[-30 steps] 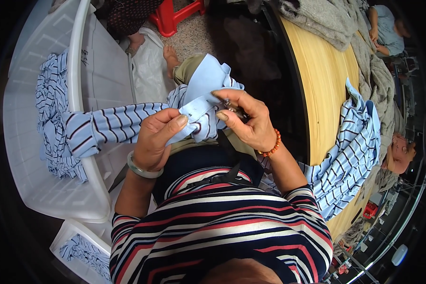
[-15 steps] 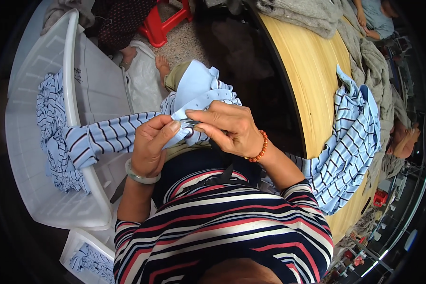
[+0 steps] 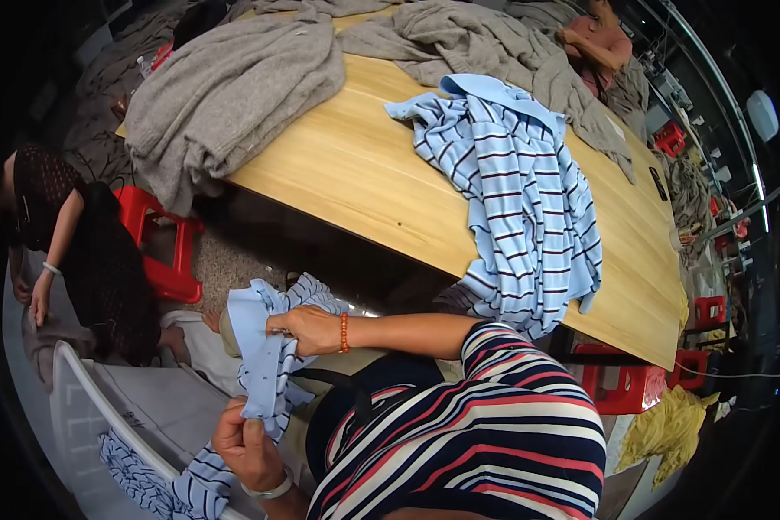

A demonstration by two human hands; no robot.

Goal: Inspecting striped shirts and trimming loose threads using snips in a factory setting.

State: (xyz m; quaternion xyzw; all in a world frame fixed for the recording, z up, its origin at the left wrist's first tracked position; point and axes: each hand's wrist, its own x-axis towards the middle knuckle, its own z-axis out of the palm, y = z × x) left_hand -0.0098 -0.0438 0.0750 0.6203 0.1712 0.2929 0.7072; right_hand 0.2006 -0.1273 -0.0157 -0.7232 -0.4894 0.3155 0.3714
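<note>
A light-blue striped shirt lies over my lap, its plain blue collar (image 3: 250,325) turned upward. Small dark dots run along the plain blue band (image 3: 264,381) below it. My left hand (image 3: 247,446) is closed, pinching the near end of that band between thumb and fingers. Closer to the collar, my right hand (image 3: 312,329) is curled onto the shirt's edge, its fingertips partly hidden by cloth. Whether it also holds a small tool cannot be made out. A striped part of the shirt (image 3: 208,481) trails left toward a white plastic crate (image 3: 82,390).
Another blue striped shirt (image 3: 516,191) is heaped on the wooden table (image 3: 373,147). Grey knitwear (image 3: 234,95) covers the table's far side. A person in dark clothes (image 3: 78,251) bends by a red stool (image 3: 160,243) at left; another person (image 3: 598,48) sits at the far right.
The view has swung toward the table. My hands, close together before, are now apart along the blue band. The dark pointed tool seen at my right fingertips earlier no longer shows.
</note>
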